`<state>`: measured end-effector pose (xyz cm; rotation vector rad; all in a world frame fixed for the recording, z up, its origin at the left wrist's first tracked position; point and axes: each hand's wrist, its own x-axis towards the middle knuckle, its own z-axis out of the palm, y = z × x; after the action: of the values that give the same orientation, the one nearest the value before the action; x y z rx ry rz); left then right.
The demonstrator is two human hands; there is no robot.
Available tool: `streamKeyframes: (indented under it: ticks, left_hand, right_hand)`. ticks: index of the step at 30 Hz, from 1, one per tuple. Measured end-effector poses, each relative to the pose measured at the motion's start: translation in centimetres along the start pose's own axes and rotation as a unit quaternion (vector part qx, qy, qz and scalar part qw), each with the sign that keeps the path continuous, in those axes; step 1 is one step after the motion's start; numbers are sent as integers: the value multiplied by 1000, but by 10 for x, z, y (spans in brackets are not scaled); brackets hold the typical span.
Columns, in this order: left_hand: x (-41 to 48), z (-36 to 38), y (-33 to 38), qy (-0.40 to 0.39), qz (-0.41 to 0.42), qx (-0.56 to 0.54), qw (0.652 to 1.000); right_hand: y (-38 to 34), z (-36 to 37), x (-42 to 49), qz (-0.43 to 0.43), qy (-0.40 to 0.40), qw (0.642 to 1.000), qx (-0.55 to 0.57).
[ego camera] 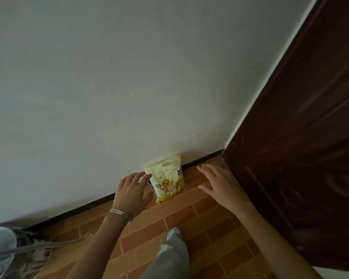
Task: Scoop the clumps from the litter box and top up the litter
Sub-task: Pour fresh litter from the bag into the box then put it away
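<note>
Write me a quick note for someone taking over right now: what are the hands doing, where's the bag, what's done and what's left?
Left hand: open, fingertips at the bag's left edge; I cannot tell if they touch it.
Right hand: open, right of the bag, clear of it.
Bag: probably the litter, upright on the floor against the wall, near the door.
Litter box and scoop: not in view.
Done: nothing visible.
Left: lift the bag, scoop the clumps, top up.
</note>
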<state>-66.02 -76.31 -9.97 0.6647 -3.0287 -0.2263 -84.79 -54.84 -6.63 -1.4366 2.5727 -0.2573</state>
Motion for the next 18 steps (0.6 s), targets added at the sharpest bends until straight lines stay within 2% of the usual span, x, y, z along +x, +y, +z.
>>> streamKeyframes:
  ticks: [5,11,18]
  left_hand:
    - [48,13,-3,-22,-35,-22,999]
    - [105,29,-9,-47,-52,-22,997]
    - [143,75,-27,-72,-105,-18,992]
  right_hand:
    - [27,-3,57,-37,-33,999,-5]
    - [54,-4,125,-63,-34,997,-4]
    - [86,46,193,-78,-95,992,41]
